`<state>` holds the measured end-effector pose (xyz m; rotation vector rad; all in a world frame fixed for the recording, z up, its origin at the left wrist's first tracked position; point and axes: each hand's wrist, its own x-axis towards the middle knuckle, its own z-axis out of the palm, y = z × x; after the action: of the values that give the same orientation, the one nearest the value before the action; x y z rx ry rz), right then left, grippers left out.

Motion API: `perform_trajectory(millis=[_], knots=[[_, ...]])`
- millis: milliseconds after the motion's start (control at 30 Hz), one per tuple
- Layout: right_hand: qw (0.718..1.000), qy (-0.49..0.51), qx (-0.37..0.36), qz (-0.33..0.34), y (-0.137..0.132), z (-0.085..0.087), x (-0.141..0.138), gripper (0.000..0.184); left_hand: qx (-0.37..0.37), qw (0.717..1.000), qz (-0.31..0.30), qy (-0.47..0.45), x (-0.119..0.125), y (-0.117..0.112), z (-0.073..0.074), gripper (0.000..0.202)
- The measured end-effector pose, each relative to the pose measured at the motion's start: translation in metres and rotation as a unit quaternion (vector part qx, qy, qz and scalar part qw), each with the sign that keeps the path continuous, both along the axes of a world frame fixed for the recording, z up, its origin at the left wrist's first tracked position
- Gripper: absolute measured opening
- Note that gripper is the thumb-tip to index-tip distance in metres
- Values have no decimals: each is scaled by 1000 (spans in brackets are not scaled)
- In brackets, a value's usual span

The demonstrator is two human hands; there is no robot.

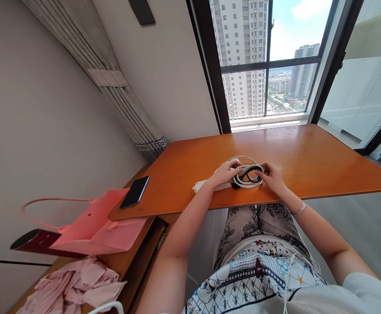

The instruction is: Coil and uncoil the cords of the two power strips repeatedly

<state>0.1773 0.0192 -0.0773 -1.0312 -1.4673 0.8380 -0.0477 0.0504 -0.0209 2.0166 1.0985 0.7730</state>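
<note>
We hold a white cable coil (249,185) wound into several loose, roughly round loops, with black strands showing among the pale ones. It sits near the close edge of the wooden tabletop (291,152); we cannot tell whether it touches the wood. One thin white loop arches out past its far side. Just left of the coil we see a slim white power strip (223,187), lying lengthwise along that edge and partly covered.
</note>
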Motion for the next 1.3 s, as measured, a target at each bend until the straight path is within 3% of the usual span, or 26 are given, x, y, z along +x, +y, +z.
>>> perform_trajectory(millis=[133, 267, 333, 500, 667, 767, 833, 933, 1000, 1067, 1133, 1233, 1300], knots=[[988, -117, 46, -88, -6, 1, 0, 28, 18, 999, 37, -20, 6, -1, -7, 24], [977, -165, 59, -121, -6, 1, -2, 25, 37, 996, 76, -31, 14, -3, -13, 18], [981, -152, 59, -106, -5, 0, -1, 26, 47, 994, 93, -46, 15, -1, -16, 17], [994, -86, 63, 3, -7, -1, 2, 42, 58, 977, 158, -130, 14, 11, -24, 14], [997, -70, 11, -29, -2, -8, 2, 42, 7, 946, 182, -269, 16, 18, -23, 13], [998, -51, -16, -41, 5, -11, 4, 44, 34, 934, 188, -302, 18, 12, -15, 9], [996, -44, 4, -75, 5, -9, 7, 45, 75, 933, 191, -295, 18, 8, -8, 9], [982, -85, 112, -128, -6, -1, 6, 39, 137, 940, 184, -253, 24, 1, 3, 10], [966, -136, 189, -114, -16, 6, 0, 39, 164, 944, 170, -232, 35, -4, 10, 10], [952, -186, 231, -78, -23, 11, -10, 50, 179, 948, 149, -219, 49, -11, 16, 9], [945, -226, 229, -51, -25, 13, -21, 54, 187, 955, 125, -195, 64, -20, 21, 11], [951, -250, 176, -35, -22, 14, -28, 22, 181, 971, 69, -143, 74, -31, 25, 16], [967, -212, 139, -29, -19, 16, -24, 16, 171, 977, 26, -125, 69, -34, 24, 24]])
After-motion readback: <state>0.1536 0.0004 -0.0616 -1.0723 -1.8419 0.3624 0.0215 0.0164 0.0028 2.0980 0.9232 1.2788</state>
